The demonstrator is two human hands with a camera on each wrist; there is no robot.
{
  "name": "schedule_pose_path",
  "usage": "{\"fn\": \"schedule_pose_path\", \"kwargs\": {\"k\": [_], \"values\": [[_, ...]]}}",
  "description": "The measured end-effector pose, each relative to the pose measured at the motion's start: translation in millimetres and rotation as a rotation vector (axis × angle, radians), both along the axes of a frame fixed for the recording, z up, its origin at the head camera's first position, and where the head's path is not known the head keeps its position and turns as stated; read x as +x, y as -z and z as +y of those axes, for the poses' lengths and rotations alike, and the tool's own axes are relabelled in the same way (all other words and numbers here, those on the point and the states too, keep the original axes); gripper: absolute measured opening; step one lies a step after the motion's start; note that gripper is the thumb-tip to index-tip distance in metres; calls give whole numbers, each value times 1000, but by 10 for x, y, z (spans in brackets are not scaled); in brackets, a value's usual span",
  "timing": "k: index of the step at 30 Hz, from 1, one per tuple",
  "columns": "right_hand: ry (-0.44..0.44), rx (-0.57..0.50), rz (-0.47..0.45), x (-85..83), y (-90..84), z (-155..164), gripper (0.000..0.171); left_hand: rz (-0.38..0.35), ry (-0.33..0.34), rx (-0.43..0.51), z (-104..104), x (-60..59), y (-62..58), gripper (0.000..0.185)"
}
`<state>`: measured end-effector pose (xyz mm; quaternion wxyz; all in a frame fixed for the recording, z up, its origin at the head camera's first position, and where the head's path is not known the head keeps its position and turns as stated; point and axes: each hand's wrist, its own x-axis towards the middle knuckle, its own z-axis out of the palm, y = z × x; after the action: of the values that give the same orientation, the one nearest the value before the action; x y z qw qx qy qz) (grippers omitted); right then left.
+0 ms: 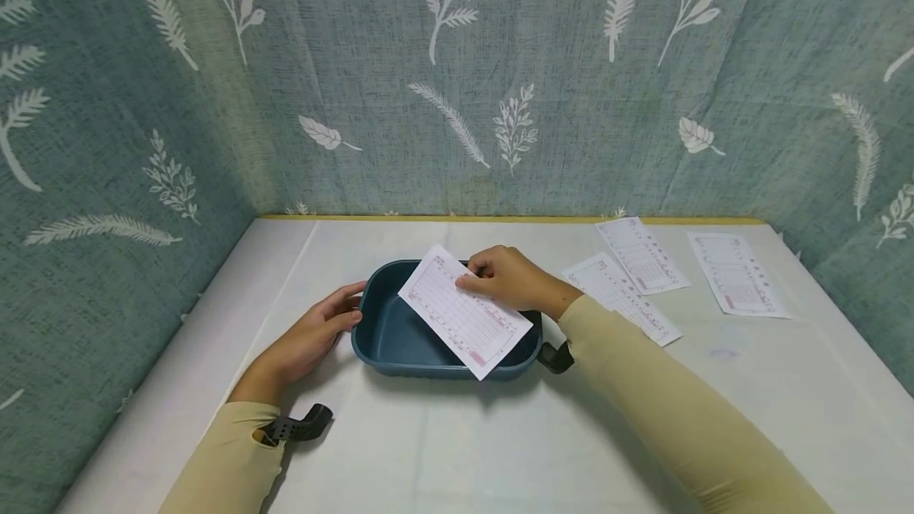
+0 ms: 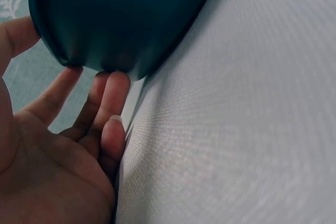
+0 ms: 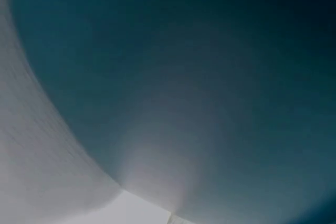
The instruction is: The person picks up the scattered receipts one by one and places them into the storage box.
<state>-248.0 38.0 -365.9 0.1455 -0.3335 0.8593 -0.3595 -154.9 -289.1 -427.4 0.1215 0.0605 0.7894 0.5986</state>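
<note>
A dark teal rounded tray (image 1: pixel 389 339) sits on the white table in the head view. My right hand (image 1: pixel 503 276) pinches a printed paper slip (image 1: pixel 464 312) that lies slanted across the tray's right half, one corner hanging over the near rim. My left hand (image 1: pixel 321 327) rests against the tray's left end with straight fingers. In the left wrist view those fingers (image 2: pixel 107 103) touch the tray's outer wall (image 2: pixel 121 19). The right wrist view shows only the tray's teal wall (image 3: pixel 210 77) up close and a strip of white cloth.
Three more printed slips lie at the right back of the table: one (image 1: pixel 620 297) nearest my right arm, one (image 1: pixel 641 255) behind it, one (image 1: pixel 737 273) farthest right. Leaf-patterned teal cloth walls (image 1: pixel 457 78) close the table on three sides.
</note>
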Motion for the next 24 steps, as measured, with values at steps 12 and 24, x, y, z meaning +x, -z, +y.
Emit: {"fn": "schedule_pose_path", "kwargs": {"k": [12, 24], "values": [[-45, 104, 37, -66, 46, -44, 28, -12, -1, -1, 9, -6, -9, 60], [-93, 173, 70, -40, 118, -41, 10, -19, -11, -3, 13, -5, -28, 60]]}}
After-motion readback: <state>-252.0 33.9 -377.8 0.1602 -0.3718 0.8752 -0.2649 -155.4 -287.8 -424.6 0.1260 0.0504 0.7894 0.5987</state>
